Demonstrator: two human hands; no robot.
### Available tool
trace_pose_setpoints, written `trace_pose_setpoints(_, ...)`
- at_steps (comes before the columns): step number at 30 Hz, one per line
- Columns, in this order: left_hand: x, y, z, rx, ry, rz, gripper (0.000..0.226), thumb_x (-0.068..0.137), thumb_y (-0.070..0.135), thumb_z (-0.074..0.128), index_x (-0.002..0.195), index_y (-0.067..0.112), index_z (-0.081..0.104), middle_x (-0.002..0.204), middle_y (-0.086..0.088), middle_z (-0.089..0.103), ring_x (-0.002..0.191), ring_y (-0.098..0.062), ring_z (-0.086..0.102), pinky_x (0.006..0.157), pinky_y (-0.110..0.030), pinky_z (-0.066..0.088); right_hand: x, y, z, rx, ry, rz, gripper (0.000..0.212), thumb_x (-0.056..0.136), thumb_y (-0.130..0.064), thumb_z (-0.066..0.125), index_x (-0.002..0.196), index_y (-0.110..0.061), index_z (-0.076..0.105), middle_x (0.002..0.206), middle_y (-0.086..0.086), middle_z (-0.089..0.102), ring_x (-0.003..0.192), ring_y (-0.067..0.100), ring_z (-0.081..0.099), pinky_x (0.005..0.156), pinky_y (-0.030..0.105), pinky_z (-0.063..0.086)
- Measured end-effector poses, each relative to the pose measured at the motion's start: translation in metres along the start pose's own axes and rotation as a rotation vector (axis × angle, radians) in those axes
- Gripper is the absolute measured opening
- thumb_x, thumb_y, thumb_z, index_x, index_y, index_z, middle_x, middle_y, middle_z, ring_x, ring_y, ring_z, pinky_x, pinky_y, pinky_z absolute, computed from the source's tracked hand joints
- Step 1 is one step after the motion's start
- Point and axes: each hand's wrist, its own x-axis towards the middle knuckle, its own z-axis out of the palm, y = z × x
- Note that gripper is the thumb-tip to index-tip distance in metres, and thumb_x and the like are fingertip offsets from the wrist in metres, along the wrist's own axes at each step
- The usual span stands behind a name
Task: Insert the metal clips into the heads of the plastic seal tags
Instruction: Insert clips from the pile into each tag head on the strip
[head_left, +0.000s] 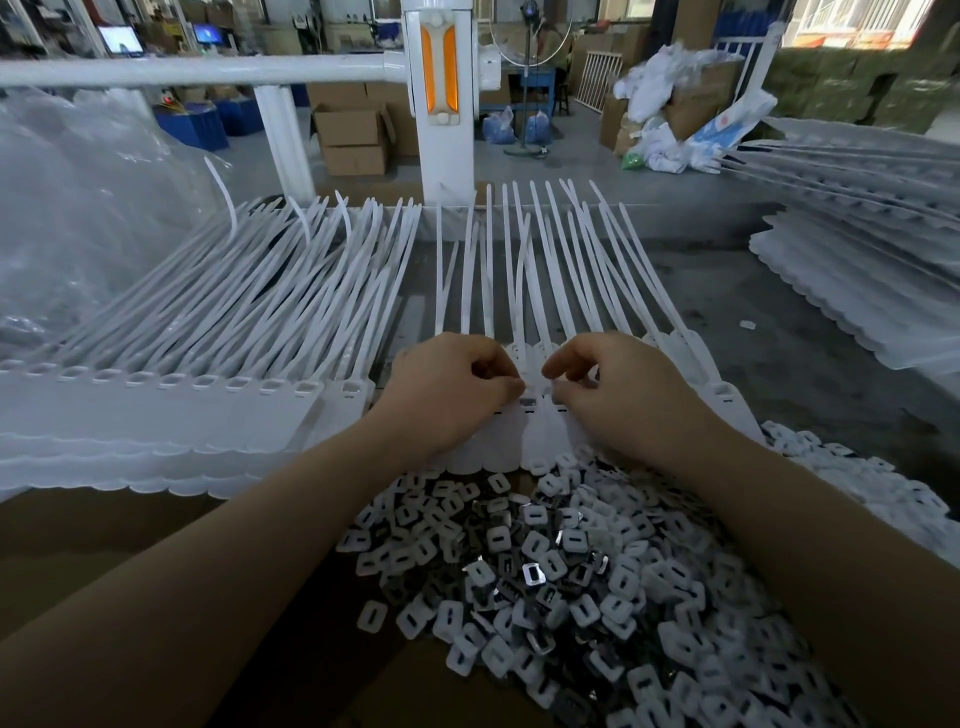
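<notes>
A stack of white seal tags (171, 410) lay at the left of the bench (779, 332), straps fanned away from the person. Beside it, the left hand (447, 395) had its fingers curled, tips pinched on the head of a tag strip (530, 410). The right hand (618, 389) met it there, fingers likewise pinched at the head. Nearer the person, a heap of metal clips (561, 582) spread rightward.
</notes>
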Motion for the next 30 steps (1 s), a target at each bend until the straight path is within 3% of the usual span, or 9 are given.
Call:
trace_pose_setpoints(3,0.000,0.002,0.000,0.048,0.012,-0.010,0.011,0.084,0.039,0.070,0.075,0.034,0.067,0.071,0.014,0.065,0.070,0.000,0.057,0.090,-0.039,0.050,0.000,-0.001,0.000,0.014,-0.031,0.005,0.014,0.090,-0.020,0.063,0.098,-0.030,0.068,0.089,-0.014,0.065,0.080,-0.001,0.058,0.062,0.012,0.040)
trace_pose_setpoints(9,0.001,0.006,0.001,0.076,0.029,-0.033,0.014,0.083,0.042,0.070,0.073,0.033,0.065,0.070,0.016,0.062,0.071,0.002,0.054,0.099,-0.049,0.045,0.000,-0.004,-0.003,-0.005,-0.050,-0.042,0.026,0.087,-0.016,0.060,0.093,-0.040,0.069,0.089,-0.014,0.063,0.059,-0.014,0.052,0.047,0.008,0.033)
trace_pose_setpoints(16,0.002,0.004,0.005,0.072,0.046,-0.044,0.015,0.082,0.044,0.070,0.074,0.032,0.066,0.073,0.016,0.064,0.076,0.000,0.055,0.102,-0.050,0.040,0.000,-0.005,-0.004,-0.025,-0.052,-0.045,0.025,0.086,-0.022,0.060,0.086,-0.046,0.067,0.092,-0.017,0.064,0.062,-0.003,0.056,0.055,0.014,0.040)
trace_pose_setpoints(20,0.003,0.002,0.005,0.053,0.068,-0.047,0.018,0.082,0.045,0.071,0.070,0.033,0.064,0.065,0.015,0.058,0.068,0.001,0.052,0.102,-0.049,0.040,0.000,-0.007,-0.003,0.012,-0.040,-0.052,0.012,0.087,-0.032,0.063,0.086,-0.043,0.069,0.090,-0.018,0.066,0.083,0.001,0.059,0.077,0.029,0.052)
trace_pose_setpoints(26,0.003,-0.001,0.006,0.096,0.103,-0.003,0.019,0.084,0.049,0.066,0.071,0.035,0.064,0.069,0.018,0.063,0.071,0.006,0.053,0.103,-0.046,0.034,-0.001,-0.012,-0.001,0.012,-0.041,-0.040,0.005,0.088,-0.032,0.064,0.086,-0.035,0.067,0.085,-0.019,0.062,0.087,0.006,0.058,0.090,0.044,0.048)
trace_pose_setpoints(30,0.004,-0.002,0.008,0.072,0.112,-0.001,0.016,0.083,0.048,0.067,0.074,0.037,0.065,0.077,0.018,0.066,0.079,0.006,0.053,0.101,-0.043,0.031,-0.002,-0.013,0.000,-0.010,-0.043,-0.033,0.007,0.091,-0.029,0.061,0.085,-0.032,0.064,0.088,-0.016,0.055,0.092,0.011,0.056,0.093,0.046,0.045)
